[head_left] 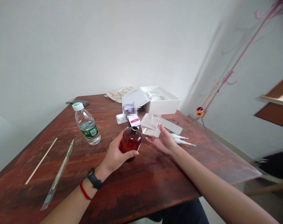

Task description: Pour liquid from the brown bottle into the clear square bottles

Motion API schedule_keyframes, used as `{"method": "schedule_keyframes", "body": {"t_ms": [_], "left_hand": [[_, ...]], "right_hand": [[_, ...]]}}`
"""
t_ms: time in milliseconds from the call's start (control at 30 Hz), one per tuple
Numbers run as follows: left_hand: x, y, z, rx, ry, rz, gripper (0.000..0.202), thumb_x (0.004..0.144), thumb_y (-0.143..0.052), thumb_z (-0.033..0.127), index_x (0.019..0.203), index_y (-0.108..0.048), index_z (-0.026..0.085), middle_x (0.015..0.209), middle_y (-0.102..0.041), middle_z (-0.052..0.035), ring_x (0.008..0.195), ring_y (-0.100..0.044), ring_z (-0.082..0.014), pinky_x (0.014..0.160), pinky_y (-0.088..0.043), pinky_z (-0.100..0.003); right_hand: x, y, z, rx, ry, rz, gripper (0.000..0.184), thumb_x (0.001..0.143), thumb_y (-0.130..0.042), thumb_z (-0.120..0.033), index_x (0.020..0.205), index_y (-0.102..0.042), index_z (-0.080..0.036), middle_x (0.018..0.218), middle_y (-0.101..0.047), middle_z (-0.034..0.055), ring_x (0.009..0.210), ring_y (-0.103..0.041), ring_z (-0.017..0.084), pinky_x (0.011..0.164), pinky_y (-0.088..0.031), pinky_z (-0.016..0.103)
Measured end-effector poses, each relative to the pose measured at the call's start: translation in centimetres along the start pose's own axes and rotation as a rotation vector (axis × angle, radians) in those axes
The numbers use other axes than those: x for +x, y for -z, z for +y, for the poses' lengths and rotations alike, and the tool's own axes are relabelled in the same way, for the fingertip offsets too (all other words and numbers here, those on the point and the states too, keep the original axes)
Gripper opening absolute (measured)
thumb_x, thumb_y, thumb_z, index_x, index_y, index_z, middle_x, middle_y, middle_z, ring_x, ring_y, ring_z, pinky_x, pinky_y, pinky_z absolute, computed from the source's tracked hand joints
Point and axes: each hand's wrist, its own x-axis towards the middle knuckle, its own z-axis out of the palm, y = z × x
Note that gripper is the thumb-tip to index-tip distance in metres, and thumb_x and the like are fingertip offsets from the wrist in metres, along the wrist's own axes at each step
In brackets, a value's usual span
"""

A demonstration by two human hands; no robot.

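Grasped in left hand (114, 153): dark-red rounded glass bottle (131, 142); grasped in right hand (164, 141), just right of it: clear square glassy bottle (151, 125)

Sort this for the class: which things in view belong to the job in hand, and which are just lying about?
Likely the job:
amber bottle, in the left hand
clear bottle, in the right hand
white nozzles, perhaps

Apparently lying about:
water bottle
wooden stick
wrapped stick
white box
phone
cloth
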Motion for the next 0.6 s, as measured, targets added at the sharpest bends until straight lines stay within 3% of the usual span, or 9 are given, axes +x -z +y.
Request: {"method": "schedule_keyframes", "body": {"t_ms": [100,267,600], "left_hand": [[-0.2,-0.2,0.0,-0.016,0.015,0.05,0.091,0.076,-0.089,0.06,0.147,-0.047,0.021,0.139,-0.07,-0.0156,0.129,-0.067,-0.0358,0.114,-0.049,-0.048],[-0.3,-0.2,0.3,0.043,0.056,0.116,0.073,0.077,-0.088,0.059,0.127,-0.053,0.02,0.123,-0.075,-0.0131,0.111,-0.074,-0.0321,0.101,-0.056,-0.045],[0.1,0.1,1.1,0.141,0.008,0.155,0.062,0.083,-0.082,0.051,0.133,-0.062,0.021,0.128,-0.075,-0.0095,0.118,-0.071,-0.0313,0.106,-0.054,-0.043]], "right_hand": [[-0.1,-0.1,0.1,-0.009,0.018,0.016,0.053,0.085,-0.083,-0.053,0.128,-0.072,-0.025,0.125,-0.08,0.0064,0.106,-0.075,0.022,0.083,-0.062,0.032],[-0.4,-0.6,0.1,-0.033,0.037,0.031,0.052,0.079,-0.09,-0.045,0.125,-0.072,-0.028,0.127,-0.079,0.0047,0.11,-0.074,0.024,0.083,-0.06,0.034],[-0.5,-1.2,-0.3,-0.061,0.063,0.06,0.059,0.072,-0.094,-0.036,0.126,-0.071,-0.028,0.126,-0.079,0.0036,0.112,-0.074,0.025,0.084,-0.059,0.032]]}}
